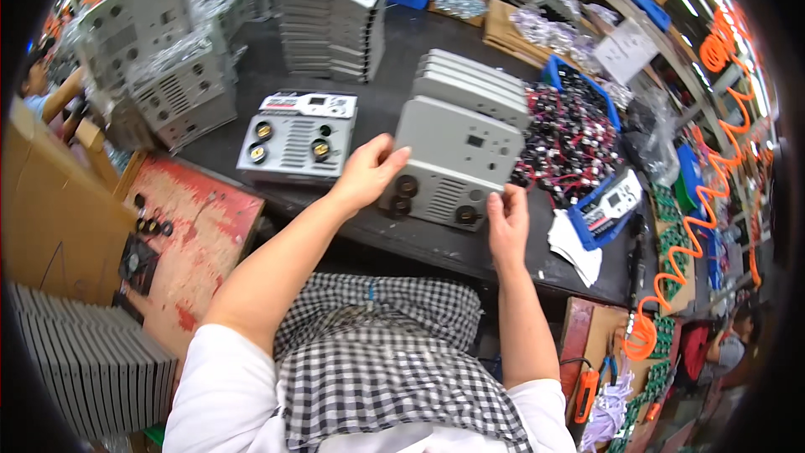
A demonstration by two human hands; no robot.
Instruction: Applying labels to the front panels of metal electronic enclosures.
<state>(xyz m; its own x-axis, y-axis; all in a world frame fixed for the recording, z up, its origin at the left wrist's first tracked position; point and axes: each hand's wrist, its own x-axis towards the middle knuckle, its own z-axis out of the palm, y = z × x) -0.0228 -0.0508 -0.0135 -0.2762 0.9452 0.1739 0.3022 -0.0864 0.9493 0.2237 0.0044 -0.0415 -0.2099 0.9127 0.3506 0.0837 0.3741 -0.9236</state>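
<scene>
A bent grey metal panel (457,138) stands before me on the dark bench, with vent slots, a square cutout and black round sockets on its lower face. My left hand (369,172) is closed at its left edge, thumb and fingers pressed together. At the lower right edge, my right hand (509,222) pinches the panel, thumb in front. Behind it several similar grey panels (470,88) stand in a row. To the left lies another panel (293,147) with a white printed label and brass-centred sockets.
Stacked grey panels (327,21) stand at the back; plastic-wrapped ones (184,92) are at left. A blue bin (616,109) of wired small parts, white labels (616,201) and an orange coiled hose (704,218) are at right. Grey plates (88,361) fill the lower left.
</scene>
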